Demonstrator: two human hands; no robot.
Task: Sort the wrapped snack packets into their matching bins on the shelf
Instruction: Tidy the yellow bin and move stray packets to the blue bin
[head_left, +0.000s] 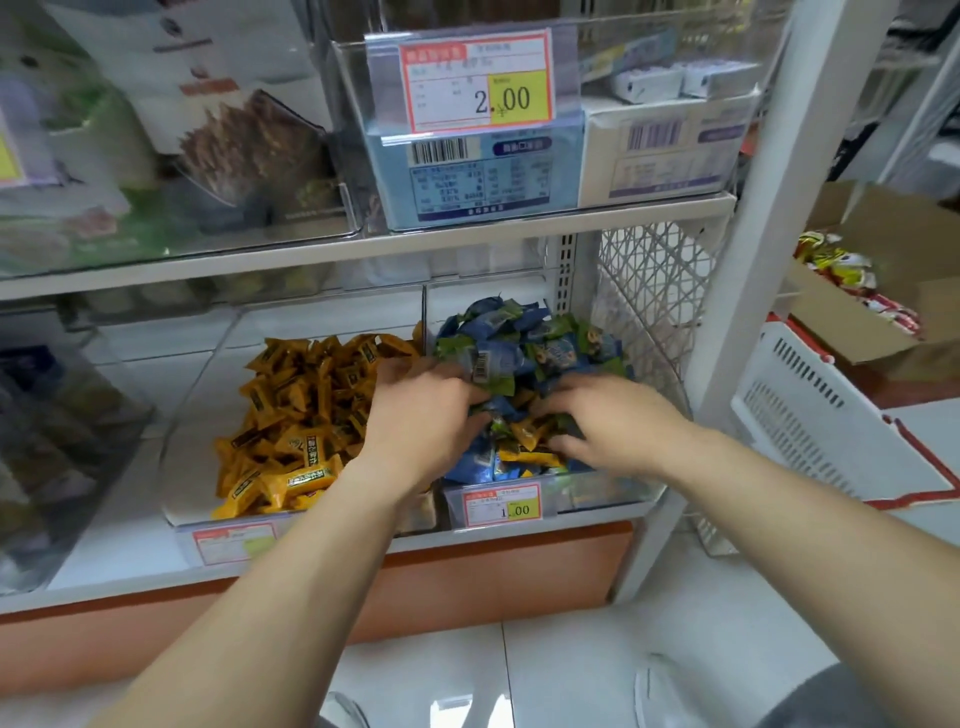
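Observation:
Two clear bins sit side by side on the low shelf. The left bin (179, 478) holds a heap of orange packets (298, 415). The right bin (613, 496) is piled with blue-and-green packets (524, 338), and a few orange packets (527, 434) lie mixed in near its front. My left hand (423, 415) reaches over the divider into the right bin, its fingers curled down into the blue pile. My right hand (605, 418) lies in the same bin, fingers spread over the packets beside the stray orange ones. What either hand holds is hidden.
Price tags (501, 504) hang on the bin fronts. The shelf above (363, 249) carries clear bins of boxed goods close over my hands. A white mesh side panel (649, 291) and upright post (763, 208) close the right. A white crate (821, 410) and cardboard box of snacks (852, 280) stand beyond.

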